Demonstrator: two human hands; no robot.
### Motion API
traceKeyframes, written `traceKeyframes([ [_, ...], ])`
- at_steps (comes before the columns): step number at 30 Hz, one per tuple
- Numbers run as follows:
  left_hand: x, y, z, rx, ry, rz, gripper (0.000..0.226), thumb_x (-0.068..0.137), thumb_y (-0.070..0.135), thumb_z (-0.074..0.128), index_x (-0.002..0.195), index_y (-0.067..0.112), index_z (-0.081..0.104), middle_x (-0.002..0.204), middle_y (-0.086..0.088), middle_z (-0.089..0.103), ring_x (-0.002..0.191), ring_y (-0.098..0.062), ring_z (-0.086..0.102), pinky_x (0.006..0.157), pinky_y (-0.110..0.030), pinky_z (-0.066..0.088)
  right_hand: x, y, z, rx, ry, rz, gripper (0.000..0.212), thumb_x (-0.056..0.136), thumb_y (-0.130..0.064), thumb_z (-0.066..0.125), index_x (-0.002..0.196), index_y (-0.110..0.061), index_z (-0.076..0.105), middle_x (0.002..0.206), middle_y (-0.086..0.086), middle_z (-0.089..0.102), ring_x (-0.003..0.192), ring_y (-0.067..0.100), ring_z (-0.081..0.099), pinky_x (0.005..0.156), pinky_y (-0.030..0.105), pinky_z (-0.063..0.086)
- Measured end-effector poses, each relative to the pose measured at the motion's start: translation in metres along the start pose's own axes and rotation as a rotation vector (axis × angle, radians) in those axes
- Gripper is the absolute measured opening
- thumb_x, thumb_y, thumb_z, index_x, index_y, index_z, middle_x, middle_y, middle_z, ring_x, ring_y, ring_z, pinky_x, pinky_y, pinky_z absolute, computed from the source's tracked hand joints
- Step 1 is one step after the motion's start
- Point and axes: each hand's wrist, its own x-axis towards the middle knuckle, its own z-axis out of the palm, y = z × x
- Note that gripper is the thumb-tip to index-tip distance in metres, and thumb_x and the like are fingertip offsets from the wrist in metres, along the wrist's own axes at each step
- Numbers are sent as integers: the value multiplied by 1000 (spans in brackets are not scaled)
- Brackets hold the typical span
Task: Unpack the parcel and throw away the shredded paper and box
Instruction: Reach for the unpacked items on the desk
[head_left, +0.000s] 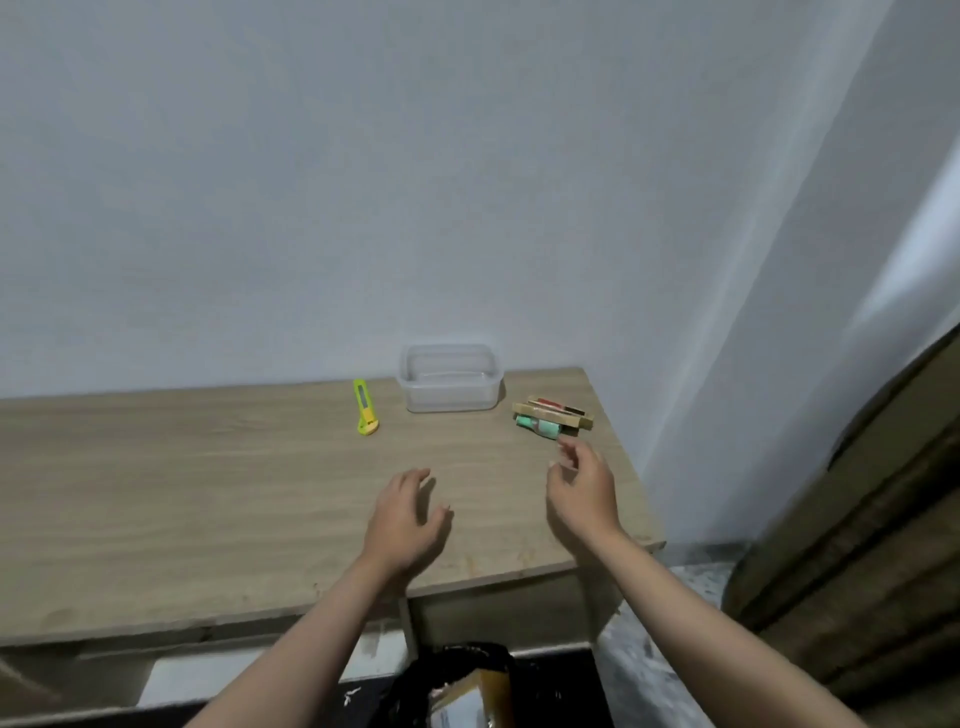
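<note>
Two bare hands hovered over the wooden table (208, 493) in the head view, neither holding anything. The left hand (408, 519) was spread, palm down, with relaxed fingers just above the tabletop. The right hand (582, 493) was raised near the table's right end, its fingers loosely curled and empty, the fingertips just short of the small stack of packets (553, 418) lying there. Behind them, against the wall, stood a clear plastic container (449, 379), and to its left lay a yellow-green box cutter (365, 408).

The box (470, 696) was already off the table: it sat tilted in a black bin bag (415, 675) on the floor below the table's front edge, a label showing on it. Whether the shredded paper lay in there too could not be told.

By the look of it, the throwing-away was done or nearly so, and the unpacked goods remained. The next move would likely call for the right hand to reach forward and close on the packets.
</note>
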Motion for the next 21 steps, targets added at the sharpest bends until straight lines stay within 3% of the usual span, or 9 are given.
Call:
traceKeyframes([
  [2, 15, -5, 5, 81, -12, -38, 81, 67, 65, 38, 129, 15, 51, 137, -8, 50, 128, -26, 45, 107, -43, 35, 26, 3, 0, -28, 1, -36, 34, 83, -11, 58, 117, -13, 56, 117, 9, 56, 99, 15, 54, 87, 23, 41],
  [5, 40, -9, 12, 230, -113, -100, 84, 67, 73, 33, 138, 27, 41, 153, -3, 30, 141, -24, 23, 111, -57, 19, 66, 10, 2, -106, -31, -85, 40, 77, -15, 61, 117, -18, 56, 113, 8, 57, 107, 26, 53, 96, 35, 44],
  [10, 65, -17, 31, 409, -176, -161, 83, 71, 79, 19, 145, 41, 18, 160, 6, 2, 147, -23, 2, 110, -64, 4, 125, 26, 9, -345, -202, -65, 64, 72, -43, 66, 130, -31, 44, 125, 5, 50, 118, 29, 46, 103, 43, 38],
  [13, 67, -21, 36, 420, -170, -167, 81, 72, 80, 19, 145, 44, 15, 160, 9, 1, 147, -22, 1, 111, -63, 4, 153, 36, 15, -510, -352, -105, 80, 62, -57, 67, 134, -38, 38, 128, 3, 50, 121, 28, 46, 104, 45, 34],
  [16, 66, -23, 35, 421, -150, -168, 78, 74, 79, 25, 144, 45, 17, 160, 10, 3, 147, -20, 2, 112, -62, 5, 167, 45, 21, -566, -492, -125, 91, 52, -66, 67, 134, -42, 35, 125, 5, 53, 118, 29, 49, 100, 44, 40],
  [21, 64, -23, 36, 403, -128, -174, 75, 75, 77, 30, 143, 46, 19, 159, 12, 4, 147, -19, 3, 112, -61, 7, 173, 52, 22, -614, -488, -204, 74, 63, -57, 66, 131, -46, 39, 115, 2, 56, 108, 30, 50, 92, 38, 45],
])
